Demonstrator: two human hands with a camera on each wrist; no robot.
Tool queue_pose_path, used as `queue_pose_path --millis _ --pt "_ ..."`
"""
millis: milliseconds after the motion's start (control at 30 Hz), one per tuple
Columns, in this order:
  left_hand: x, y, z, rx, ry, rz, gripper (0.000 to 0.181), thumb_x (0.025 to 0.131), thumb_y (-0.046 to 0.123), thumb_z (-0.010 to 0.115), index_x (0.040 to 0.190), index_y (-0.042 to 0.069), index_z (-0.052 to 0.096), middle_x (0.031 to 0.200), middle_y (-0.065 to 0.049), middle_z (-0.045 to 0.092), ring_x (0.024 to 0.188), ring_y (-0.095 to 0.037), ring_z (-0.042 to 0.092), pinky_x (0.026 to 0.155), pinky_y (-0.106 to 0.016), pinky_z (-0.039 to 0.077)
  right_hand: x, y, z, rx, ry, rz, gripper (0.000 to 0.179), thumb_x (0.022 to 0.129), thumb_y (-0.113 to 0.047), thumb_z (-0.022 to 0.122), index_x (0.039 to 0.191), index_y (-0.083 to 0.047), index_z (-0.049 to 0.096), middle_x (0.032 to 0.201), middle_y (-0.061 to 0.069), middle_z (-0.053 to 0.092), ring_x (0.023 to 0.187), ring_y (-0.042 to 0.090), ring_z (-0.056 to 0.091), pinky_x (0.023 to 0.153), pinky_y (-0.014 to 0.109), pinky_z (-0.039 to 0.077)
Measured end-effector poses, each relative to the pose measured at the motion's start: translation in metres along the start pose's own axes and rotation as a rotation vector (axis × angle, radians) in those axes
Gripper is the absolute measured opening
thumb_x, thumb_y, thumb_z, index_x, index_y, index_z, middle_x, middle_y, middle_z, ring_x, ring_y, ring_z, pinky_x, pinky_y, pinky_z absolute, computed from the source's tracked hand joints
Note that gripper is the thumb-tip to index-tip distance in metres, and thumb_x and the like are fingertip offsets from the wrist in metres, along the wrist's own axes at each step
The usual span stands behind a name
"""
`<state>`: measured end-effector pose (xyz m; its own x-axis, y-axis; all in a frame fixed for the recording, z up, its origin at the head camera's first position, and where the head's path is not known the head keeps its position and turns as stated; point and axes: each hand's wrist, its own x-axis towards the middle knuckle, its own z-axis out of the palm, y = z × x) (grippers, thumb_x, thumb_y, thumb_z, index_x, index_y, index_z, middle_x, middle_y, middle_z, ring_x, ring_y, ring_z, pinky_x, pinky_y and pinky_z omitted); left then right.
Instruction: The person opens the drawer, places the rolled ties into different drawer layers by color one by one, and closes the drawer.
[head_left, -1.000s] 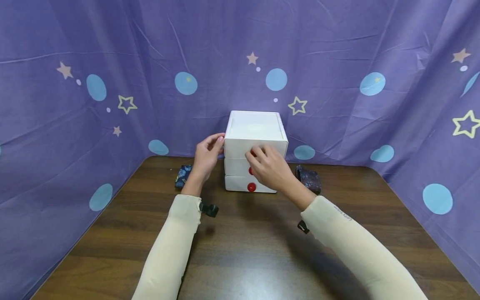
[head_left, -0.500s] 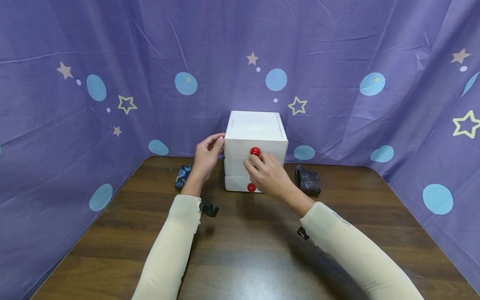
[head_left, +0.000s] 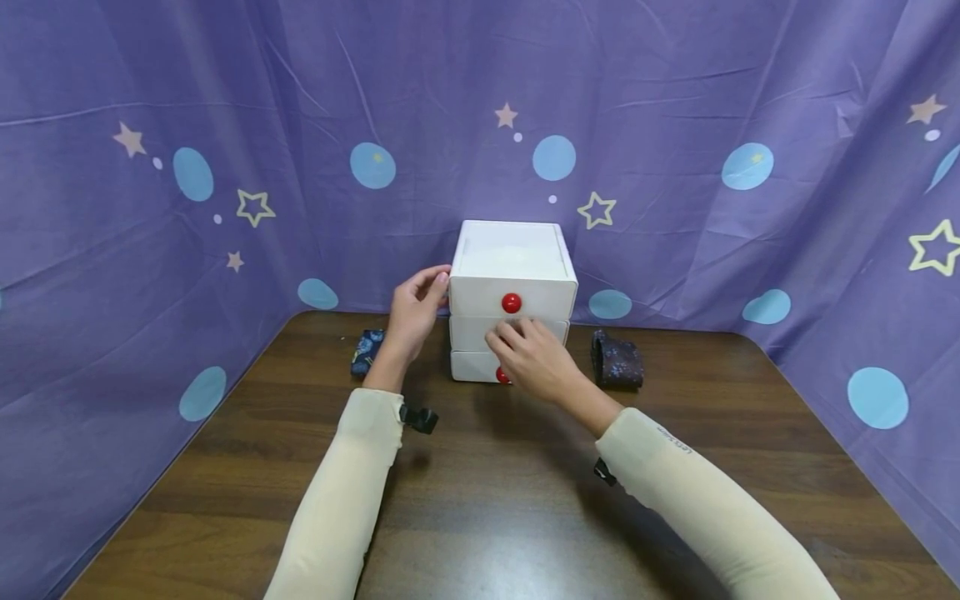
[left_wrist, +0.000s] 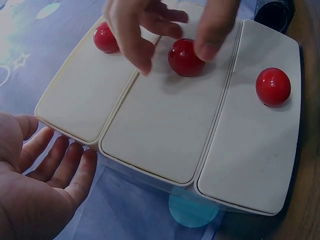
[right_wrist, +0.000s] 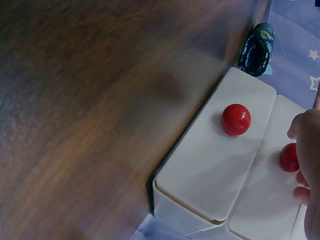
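A white three-drawer box (head_left: 513, 250) stands against the curtain, all its drawers closed. Each drawer front has a round red knob; the top knob (head_left: 512, 303) is uncovered. My left hand (head_left: 415, 310) rests its relaxed fingertips against the box's left side near the top. My right hand (head_left: 534, 358) is at the middle drawer, hiding its knob in the head view. In the left wrist view the middle knob (left_wrist: 184, 59) sits between the thumb and the spread fingers, which look apart from it. The bottom knob (right_wrist: 236, 119) is untouched.
A dark blue patterned fabric item (head_left: 366, 352) lies left of the box. On the right lies another dark, flowered fabric item (head_left: 618, 362) with an open end. Brown wooden table (head_left: 480, 500) in front; a purple star-printed curtain (head_left: 660, 100) encloses the back and sides.
My right hand has let go of the top drawer's knob and moved down to the middle one. The left hand has stayed at the box's side.
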<state>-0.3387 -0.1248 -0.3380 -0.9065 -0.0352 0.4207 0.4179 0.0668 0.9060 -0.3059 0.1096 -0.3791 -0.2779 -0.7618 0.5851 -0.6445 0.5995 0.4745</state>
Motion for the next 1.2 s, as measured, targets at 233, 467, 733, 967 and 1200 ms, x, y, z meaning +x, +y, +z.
queue_pose_path --millis 233,467,733,967,1200 --pt "0.0 0.0 0.0 -0.016 -0.003 -0.004 0.04 0.105 0.033 0.06 0.134 0.007 0.067 0.124 -0.015 0.067 0.11 -0.021 0.062 0.099 -0.042 0.055 -0.003 -0.001 0.007 0.004 -0.081 0.016 0.038 0.092 -0.019 0.071 0.126 -0.008 0.059 0.116 0.011 0.06 0.085 0.033 0.057 0.071 0.04 0.051" --pt "0.001 0.002 0.0 -0.016 -0.004 -0.025 0.038 0.107 0.025 0.057 0.138 0.004 0.063 0.13 -0.02 0.064 0.113 -0.023 0.061 0.101 -0.047 0.053 0.0 -0.001 0.01 0.046 -0.111 0.042 0.038 0.089 -0.013 0.074 0.124 -0.008 0.06 0.117 0.011 0.059 0.081 0.033 0.058 0.07 0.041 0.053" --pt "0.0 0.001 0.0 0.002 0.0 0.004 0.039 0.105 0.033 0.06 0.134 0.007 0.067 0.124 -0.013 0.067 0.11 -0.02 0.063 0.096 -0.039 0.056 0.003 0.002 0.012 0.057 -0.173 0.047 0.03 0.088 0.008 0.07 0.114 -0.005 0.061 0.117 0.014 0.056 0.086 0.032 0.06 0.071 0.038 0.058" --pt "-0.001 0.001 0.0 0.006 0.001 0.004 0.039 0.105 0.033 0.06 0.134 0.008 0.067 0.124 -0.013 0.067 0.111 -0.021 0.063 0.096 -0.037 0.056 0.004 0.004 0.013 0.014 -0.15 0.014 0.028 0.089 0.009 0.069 0.112 -0.004 0.061 0.114 0.015 0.056 0.083 0.03 0.06 0.069 0.035 0.058" --pt "-0.001 0.001 0.0 -0.008 -0.007 0.002 0.04 0.105 0.033 0.06 0.134 0.007 0.066 0.126 -0.015 0.066 0.112 -0.022 0.062 0.099 -0.042 0.055 0.004 0.002 0.016 -0.066 -0.136 -0.004 0.024 0.089 0.007 0.068 0.11 -0.003 0.06 0.112 0.016 0.057 0.081 0.029 0.06 0.068 0.034 0.057"
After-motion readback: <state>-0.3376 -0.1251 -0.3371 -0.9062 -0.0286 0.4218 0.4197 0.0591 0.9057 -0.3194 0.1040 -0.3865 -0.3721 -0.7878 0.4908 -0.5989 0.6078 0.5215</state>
